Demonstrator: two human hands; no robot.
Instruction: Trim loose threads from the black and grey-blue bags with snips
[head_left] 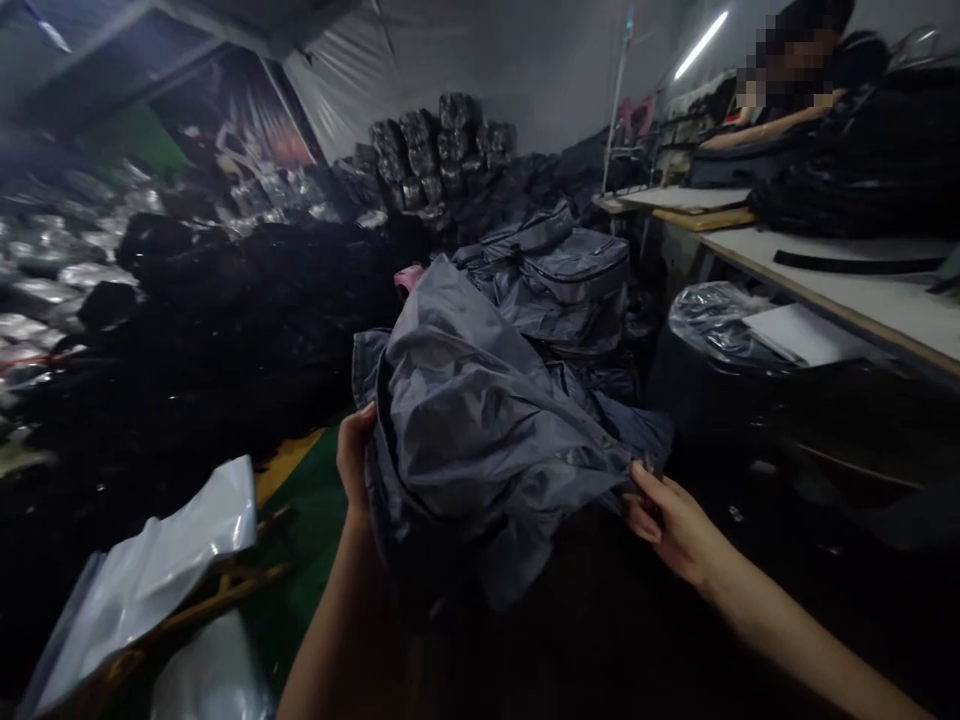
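A crumpled dark grey fabric piece (480, 400), shiny and perhaps a bag, hangs between my hands in the middle of the head view. My left hand (355, 455) grips its left edge, with the fingers partly hidden behind the cloth. On the right, my right hand (664, 515) pinches a corner between thumb and fingers. Just behind the held piece is a stack of similar grey bags (574, 265) with zips. A small pink object (407, 278) peeks out beside the held fabric's top.
Clear plastic sheets (165, 570) lie on a wooden frame at lower left. Dark piles (255, 300) fill the left side. At right stand a worktable (847, 275) and a plastic-lined container (716, 325). A person (795, 60) is at the table's far side.
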